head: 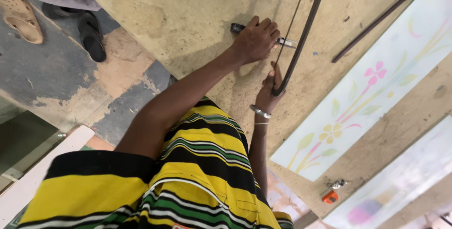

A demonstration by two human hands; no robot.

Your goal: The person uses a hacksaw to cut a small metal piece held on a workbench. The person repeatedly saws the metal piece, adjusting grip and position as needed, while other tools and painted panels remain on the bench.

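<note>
So the left hand is closed over a small dark tool with a silvery tip, pressing it flat on the tabletop. The right hand, bangles on the wrist, is wrapped around the lower end of a long dark straightedge bar that runs up and away across the board. Just right of that lies a white panel with painted flowers, a second dark rod above it, and a small orange thing with keys lower down.
</note>
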